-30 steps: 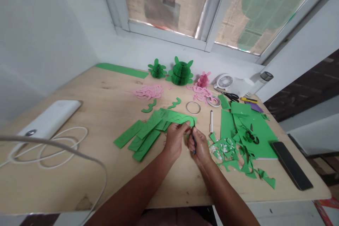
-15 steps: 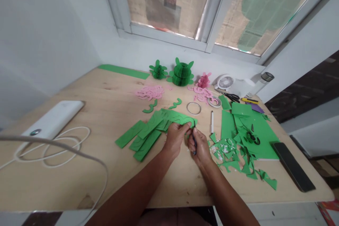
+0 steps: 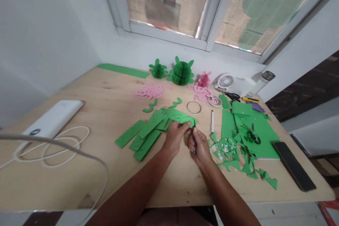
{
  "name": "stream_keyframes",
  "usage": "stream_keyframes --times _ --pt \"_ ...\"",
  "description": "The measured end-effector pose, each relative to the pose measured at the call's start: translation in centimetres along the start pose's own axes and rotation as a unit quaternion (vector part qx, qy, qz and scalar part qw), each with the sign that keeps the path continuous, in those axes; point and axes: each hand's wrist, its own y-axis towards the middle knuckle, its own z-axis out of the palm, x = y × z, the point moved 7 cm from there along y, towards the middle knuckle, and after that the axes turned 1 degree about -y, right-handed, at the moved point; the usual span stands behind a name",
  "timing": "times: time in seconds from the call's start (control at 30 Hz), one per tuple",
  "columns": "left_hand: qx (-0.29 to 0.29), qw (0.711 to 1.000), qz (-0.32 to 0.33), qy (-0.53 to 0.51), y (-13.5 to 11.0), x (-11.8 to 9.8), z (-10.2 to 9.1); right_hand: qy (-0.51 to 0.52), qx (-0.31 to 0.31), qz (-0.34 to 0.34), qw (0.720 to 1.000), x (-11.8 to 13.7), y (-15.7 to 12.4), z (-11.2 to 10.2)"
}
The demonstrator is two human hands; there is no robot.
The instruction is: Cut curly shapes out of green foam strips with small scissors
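Note:
My left hand (image 3: 174,138) pinches the near edge of a green paper strip (image 3: 182,117) that carries a wavy drawn line. My right hand (image 3: 200,145) is closed round a dark pen-like tool (image 3: 194,142), its tip at the strip's right end. More green strips (image 3: 144,132) fan out to the left of my hands on the wooden table (image 3: 106,102).
Green scraps (image 3: 233,153) and green sheets (image 3: 254,129) lie to the right, with a white pen (image 3: 212,120), tape rings (image 3: 194,107), scissors (image 3: 232,96), a phone (image 3: 293,165). Pink cut-outs (image 3: 149,91), paper ornaments (image 3: 181,72), a small fan (image 3: 225,80) behind. White power bank (image 3: 51,118) and cable (image 3: 50,148) left.
Both hands stay on the strip almost without moving; the view has shifted slightly.

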Motion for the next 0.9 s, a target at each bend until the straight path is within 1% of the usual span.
stream_keyframes --times 0.1,0.67,0.9 --pt "0.008 1.0 0.001 0.006 0.03 -0.06 0.08 -0.007 -0.005 -0.002 1.0 0.0 -0.01 -0.05" --pt "-0.004 1.0 -0.008 0.024 -0.16 -0.34 -0.15 0.001 0.005 0.003 1.0 -0.34 0.11 -0.21" --pt "0.004 1.0 -0.006 0.022 -0.14 -0.44 -0.08 0.018 0.024 0.002 1.0 -0.26 0.08 0.18"
